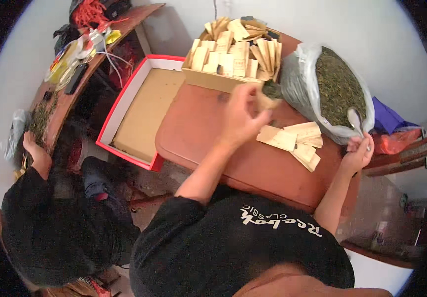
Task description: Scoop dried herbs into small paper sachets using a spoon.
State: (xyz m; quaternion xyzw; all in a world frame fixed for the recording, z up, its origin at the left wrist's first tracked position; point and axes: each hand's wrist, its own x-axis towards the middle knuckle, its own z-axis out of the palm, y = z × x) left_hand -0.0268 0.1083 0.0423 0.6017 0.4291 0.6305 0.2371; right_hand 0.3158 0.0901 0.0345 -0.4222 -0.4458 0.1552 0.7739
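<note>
Right, left hand (pixel 247 116) pinching small tan paper packet (pixel 268 102), motion-blurred, above smooth red-brown table (pixel 193 123). Right hand (pixel 358 152) gripping shiny metal spoon (pixel 355 119) at bag rim. Flat oblong paper packets (pixel 277 137) overlapping on table, between hands. Containers: translucent crinkly plastic bag (pixel 310 81), mouth wide, coarse green-brown dried herb (pixel 339 79) inside; cardboard box (pixel 213 80), crammed with packets.

the left hand (pixel 245 116) holds a blurred paper packet (pixel 269 102); the right hand (pixel 358 154) holds a spoon (pixel 355 118), and a bag (pixel 296 76) of dried leaves (pixel 339 79) stands just beyond it.
</note>
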